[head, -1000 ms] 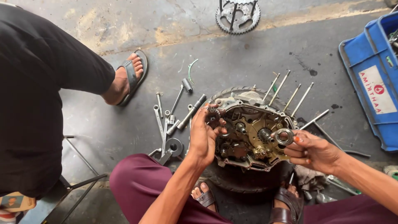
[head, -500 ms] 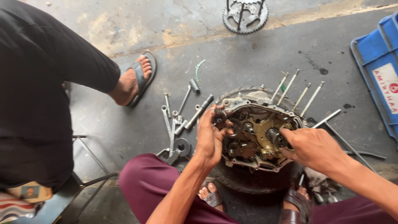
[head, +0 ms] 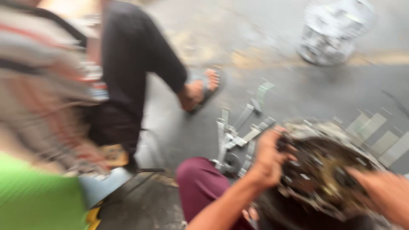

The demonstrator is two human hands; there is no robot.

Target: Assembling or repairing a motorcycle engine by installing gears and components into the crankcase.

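Concrete floor (head: 255,38): two hands (blurred) on one engine case (head: 324,170).

Blurred grey concrete floor (head: 179,127) under me. Loose wrenches and metal tools (head: 238,132) lie on it just left of the engine case (head: 324,170). A sandalled foot (head: 200,91) rests beyond those tools. A round metal part (head: 332,34) sits far behind the case.

Left hand (head: 268,159) curled, forearm angled up from lower centre; right hand (head: 385,194) fingers extended leftward; both blurred.
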